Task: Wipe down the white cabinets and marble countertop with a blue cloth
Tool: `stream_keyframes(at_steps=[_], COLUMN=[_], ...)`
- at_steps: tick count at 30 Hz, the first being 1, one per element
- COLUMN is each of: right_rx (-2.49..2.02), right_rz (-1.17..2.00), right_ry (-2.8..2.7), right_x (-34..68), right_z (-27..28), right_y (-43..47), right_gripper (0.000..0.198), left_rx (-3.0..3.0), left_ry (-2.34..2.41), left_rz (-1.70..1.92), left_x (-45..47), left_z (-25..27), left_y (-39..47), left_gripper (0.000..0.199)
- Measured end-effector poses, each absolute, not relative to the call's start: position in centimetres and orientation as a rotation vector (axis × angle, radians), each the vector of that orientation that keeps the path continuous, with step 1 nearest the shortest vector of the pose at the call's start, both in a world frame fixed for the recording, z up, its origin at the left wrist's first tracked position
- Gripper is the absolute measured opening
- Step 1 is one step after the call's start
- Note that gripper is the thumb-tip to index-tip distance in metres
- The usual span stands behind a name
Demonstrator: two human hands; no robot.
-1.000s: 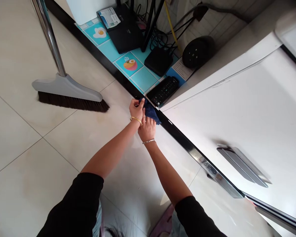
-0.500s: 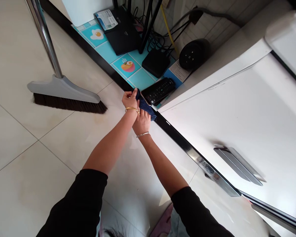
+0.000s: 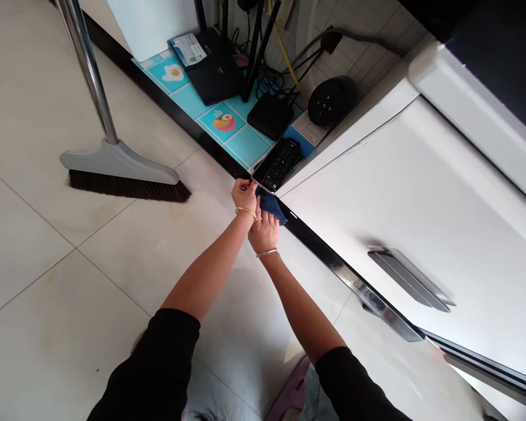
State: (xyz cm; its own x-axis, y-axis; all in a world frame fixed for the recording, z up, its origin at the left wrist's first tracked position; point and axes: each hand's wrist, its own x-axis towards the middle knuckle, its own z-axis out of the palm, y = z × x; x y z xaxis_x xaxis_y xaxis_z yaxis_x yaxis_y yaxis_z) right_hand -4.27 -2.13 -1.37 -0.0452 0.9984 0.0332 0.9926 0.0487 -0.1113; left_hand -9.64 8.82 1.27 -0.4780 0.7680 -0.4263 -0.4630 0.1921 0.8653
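We grasp dark blue cloth (image 3: 272, 206) with left hand (image 3: 245, 196); right hand (image 3: 264, 235) lays fingers on it, whether gripping we cannot tell. Cloth sits against black edge strip (image 3: 309, 238), just beside remote control (image 3: 282, 164). Broom (image 3: 123, 165) stands on floor (image 3: 30, 286), apart from our hands.

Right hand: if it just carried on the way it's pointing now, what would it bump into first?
The dark blue cloth, which the right hand touches with its fingertips. Past it, the remote control seems roughly in line, though depth is hard to judge.
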Motion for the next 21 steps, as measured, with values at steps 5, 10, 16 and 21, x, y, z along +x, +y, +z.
stream_keyframes(at_steps=[5, 10, 16, 21], right_rx=[-2.137, -2.097, -2.078, -2.032], right_rz=[0.089, 0.128, 0.171, 0.174], right_ry=[-2.149, -2.2, -2.192, -2.226], right_x=[-4.4, -6.8, -11.0, -14.1], right_z=[-2.4, -3.2, -3.0, -2.4], right_y=[-3.2, -1.4, 3.0, 7.8], right_gripper=[0.064, 0.062, 0.06, 0.056], left_rx=[0.372, 0.294, 0.332, 0.297], left_ry=[1.413, 1.421, 1.422, 1.461], left_rz=[1.484, 1.577, 1.616, 1.681], left_x=[-9.2, -10.9, -15.1, -17.9], left_z=[1.0, 0.7, -0.2, -0.7], left_y=[7.6, 9.0, 13.2, 18.0], left_gripper=[0.036, 0.04, 0.039, 0.037])
